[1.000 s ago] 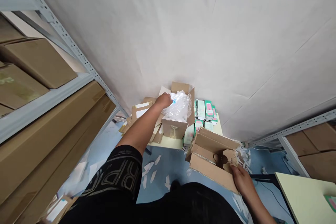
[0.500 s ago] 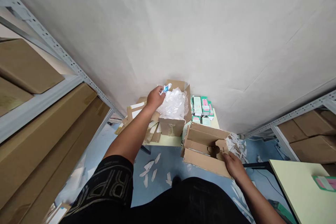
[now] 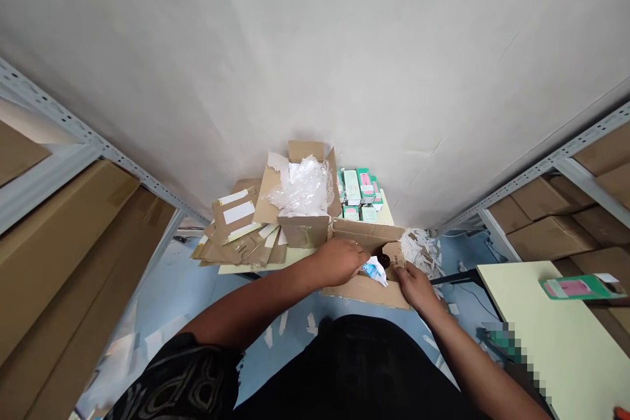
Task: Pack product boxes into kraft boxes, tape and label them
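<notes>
My left hand (image 3: 342, 262) is closed on a crumpled white-and-blue wrapper (image 3: 376, 272) over the open cardboard box (image 3: 369, 295). At the right end of that box, my right hand (image 3: 417, 286) grips the cardboard with its fingers at an upright cardboard insert (image 3: 395, 254). A dark brown, shiny round thing (image 3: 384, 260) sits inside, partly hidden by the insert. Behind my left hand stands another open carton (image 3: 301, 231), heaped with clear plastic bags and white paper (image 3: 308, 185).
Small green-and-white boxes (image 3: 359, 189) stack beside the carton. Flattened cardboard (image 3: 236, 210) lies left. White paper scraps (image 3: 422, 251) pile at right, with more on the floor. Shelves of cartons flank both sides. A pale table (image 3: 531, 285) at right bears a green-and-pink box (image 3: 581, 287).
My left hand has moved right and down with the wrapper, from above the plastic-filled carton to the open box. My right hand keeps its grip on the box. The view has shifted slightly.
</notes>
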Available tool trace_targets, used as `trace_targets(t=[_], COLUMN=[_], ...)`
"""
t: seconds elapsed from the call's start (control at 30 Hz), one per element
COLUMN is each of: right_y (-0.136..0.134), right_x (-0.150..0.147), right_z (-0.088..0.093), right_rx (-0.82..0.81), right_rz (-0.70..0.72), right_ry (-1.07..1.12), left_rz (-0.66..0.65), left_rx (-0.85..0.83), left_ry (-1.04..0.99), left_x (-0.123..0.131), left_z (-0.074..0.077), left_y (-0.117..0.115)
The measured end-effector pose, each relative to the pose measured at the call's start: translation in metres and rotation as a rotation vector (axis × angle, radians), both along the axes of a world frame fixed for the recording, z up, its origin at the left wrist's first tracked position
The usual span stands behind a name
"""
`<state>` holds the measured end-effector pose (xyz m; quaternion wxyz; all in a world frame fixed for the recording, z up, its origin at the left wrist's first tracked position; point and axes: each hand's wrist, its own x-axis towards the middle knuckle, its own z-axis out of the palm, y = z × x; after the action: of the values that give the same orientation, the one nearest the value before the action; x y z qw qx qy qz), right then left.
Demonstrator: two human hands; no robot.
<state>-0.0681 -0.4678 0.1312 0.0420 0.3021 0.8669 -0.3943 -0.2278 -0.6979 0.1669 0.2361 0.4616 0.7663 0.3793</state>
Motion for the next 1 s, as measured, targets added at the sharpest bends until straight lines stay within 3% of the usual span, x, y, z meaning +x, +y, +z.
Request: trace_targets(t=[0.1, 0.27, 0.37, 0.5, 0.67, 0.9, 1.0], right_y=[0.001, 0.012, 0.030, 0.071, 0.143, 0.269, 0.321], right_x=[0.009, 0.034, 0.060, 0.111, 0.188, 0.300, 0.339], right_z=[-0.001, -0.002, -0.004, -0.014, -0.033, -0.071, -0.088], right_rx=[0.016, 0.019, 0.029, 0.016, -0.021, -0.027, -0.017], right_rz=[-0.016, -0.104, -0.182, -0.367, -0.628, -0.925, -0.995], right_ry=[0.016, -0.022, -0.032, -0.047, -0.065, -0.113, -0.121], left_rz=[-0.067, -0.302, -0.382, -0.346, -0.338, -0.458, -0.456], left_rx=[-0.057, -0.063, 0.017, 0.223, 0.304, 0.077, 0.003], left_ry=[0.049, 0.314, 0.447, 0.489, 0.371, 0.293, 0.244], left_x=[0.004, 0.014, 0.021, 0.033, 0.064, 0.135, 0.167], left_z=[0.002, 0.029, 0.040, 0.043, 0.030, -0.012, -0.022], left_y=[0.011, 0.041, 0.069, 0.115, 0.188, 0.316, 0.368])
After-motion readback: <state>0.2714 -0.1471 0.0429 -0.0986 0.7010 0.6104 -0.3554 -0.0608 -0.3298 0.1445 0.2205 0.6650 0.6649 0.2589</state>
